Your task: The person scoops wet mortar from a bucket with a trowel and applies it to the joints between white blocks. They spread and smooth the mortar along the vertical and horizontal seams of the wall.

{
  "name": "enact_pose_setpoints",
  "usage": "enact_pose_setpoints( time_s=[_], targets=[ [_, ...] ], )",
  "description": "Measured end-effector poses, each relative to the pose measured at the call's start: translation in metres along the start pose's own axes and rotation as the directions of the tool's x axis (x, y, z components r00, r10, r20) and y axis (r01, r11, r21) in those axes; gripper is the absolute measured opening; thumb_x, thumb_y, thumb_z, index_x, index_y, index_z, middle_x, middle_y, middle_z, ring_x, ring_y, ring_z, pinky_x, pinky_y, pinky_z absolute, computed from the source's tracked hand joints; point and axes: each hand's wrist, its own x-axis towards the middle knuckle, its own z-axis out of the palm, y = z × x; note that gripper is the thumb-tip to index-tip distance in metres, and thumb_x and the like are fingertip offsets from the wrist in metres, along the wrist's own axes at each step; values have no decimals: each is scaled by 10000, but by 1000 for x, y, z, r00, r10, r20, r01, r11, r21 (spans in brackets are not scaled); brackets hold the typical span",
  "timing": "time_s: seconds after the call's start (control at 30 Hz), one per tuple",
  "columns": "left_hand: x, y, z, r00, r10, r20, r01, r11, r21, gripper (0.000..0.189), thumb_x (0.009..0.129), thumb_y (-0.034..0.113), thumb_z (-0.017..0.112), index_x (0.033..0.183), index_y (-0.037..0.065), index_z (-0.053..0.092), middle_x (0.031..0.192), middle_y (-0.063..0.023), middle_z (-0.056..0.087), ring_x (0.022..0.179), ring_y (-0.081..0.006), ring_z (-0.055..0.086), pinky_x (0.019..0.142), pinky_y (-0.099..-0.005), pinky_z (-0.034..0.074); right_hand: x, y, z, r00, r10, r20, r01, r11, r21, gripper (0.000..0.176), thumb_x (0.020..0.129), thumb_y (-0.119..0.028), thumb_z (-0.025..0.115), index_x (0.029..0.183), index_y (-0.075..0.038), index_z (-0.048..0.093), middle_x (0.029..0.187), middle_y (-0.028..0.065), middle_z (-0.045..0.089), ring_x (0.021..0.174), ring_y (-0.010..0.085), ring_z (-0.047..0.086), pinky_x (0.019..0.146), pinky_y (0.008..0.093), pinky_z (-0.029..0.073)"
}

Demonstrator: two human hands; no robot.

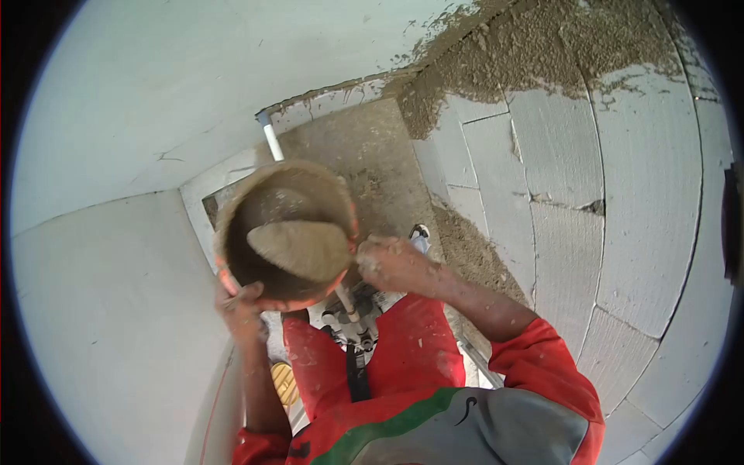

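My left hand (242,308) grips the rim of an orange bucket (225,280) caked with grey-brown mortar, its thumb over the edge nearest me. The bucket is tilted so that I look down into its mortar-smeared inside. My right hand (385,262) is closed at the bucket's right side, around the handle end of a trowel (301,249). The trowel's rounded, pointed blade is coated in mortar and lies over the bucket's mouth, tip to the left. Its handle is hidden in my fist.
On the right rises a wall of pale blocks (643,209), with wet mortar (542,46) spread along its upper part. A smooth pale wall (170,101) stands at the left. A white pipe (272,141) runs behind the bucket. Below lies a yellow round object (284,383).
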Motion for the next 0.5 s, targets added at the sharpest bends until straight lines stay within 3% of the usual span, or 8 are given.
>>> enact_pose_setpoints(
  time_s=[0.07, 0.17, 0.2, 0.27, 0.33, 0.4, 0.47, 0.5],
  targets=[
    [8, -6, -17, 998, 51, -39, -49, 998, 49, 519, 706, 21, 498, 1218, -58, 477, 864, -143, 609, 431, -231, 587, 415, -305, 539, 6, -6, -15, 996, -57, 73, 42, 981, 189, 212, 828, -214, 657, 941, -38, 622, 1032, 118, 636, 895, 296, 642, 808, 385, 510],
    [24, -34, -51, 980, 165, -111, -149, 979, 138, 520, 704, 23, 498, 1220, -43, 488, 871, -131, 609, 460, -221, 593, 422, -304, 538, 13, 29, -26, 929, 132, 345, -295, 825, 481, 256, 787, -190, 729, 961, -31, 630, 975, 90, 642, 858, 199, 633, 787, 338, 501],
    [27, -37, -54, 972, 176, -157, -152, 977, 150, 524, 701, 25, 500, 1221, -38, 494, 880, -123, 609, 494, -215, 604, 431, -307, 541, 9, 60, -15, 957, 138, 255, -268, 756, 597, 288, 776, -246, 703, 917, -5, 636, 840, 86, 652, 737, 186, 616, 670, 336, 503],
    [34, -38, -57, 949, 253, -186, -204, 947, 246, 543, 686, 35, 508, 1226, -27, 513, 938, -91, 607, 693, -194, 638, 461, -323, 548, 7, 147, -11, 798, 386, 464, -595, 376, 710, 276, 797, -253, 681, 942, -19, 651, 796, 50, 644, 689, 148, 577, 604, 321, 475],
    [24, -10, -41, 977, 103, -184, -73, 984, 164, 467, 691, -1, 497, 1155, -41, 522, 902, -90, 600, 596, -183, 610, 479, -290, 522, 6, 187, -55, 779, 624, -55, -573, 746, 338, 239, 841, -236, 649, 932, -15, 656, 778, 89, 652, 677, 191, 601, 603, 357, 485],
    [12, 7, -24, 986, 12, -165, 10, 991, 135, 420, 697, -26, 488, 1115, -52, 521, 881, -103, 599, 509, -192, 589, 449, -282, 506, -51, 188, -101, 658, 476, -583, -626, 776, -74, 239, 863, -220, 626, 954, 1, 638, 815, 159, 651, 673, 266, 614, 646, 391, 497],
    [7, 11, -13, 960, 102, -261, -77, 991, 106, 403, 703, -41, 480, 1104, -58, 510, 874, -130, 604, 433, -220, 577, 369, -298, 500, -94, 118, -142, 611, 556, -564, -711, 698, -83, 240, 878, -209, 612, 966, 14, 618, 833, 215, 648, 687, 322, 630, 688, 424, 510],
    [9, -1, -35, 984, 27, -176, -10, 995, 97, 401, 716, -48, 477, 1115, -62, 502, 892, -163, 608, 455, -232, 593, 370, -305, 520, -114, 76, -159, 576, 648, -498, -771, 633, -68, 241, 882, -206, 611, 968, 19, 609, 832, 237, 646, 702, 341, 641, 710, 439, 518]
  ],
)
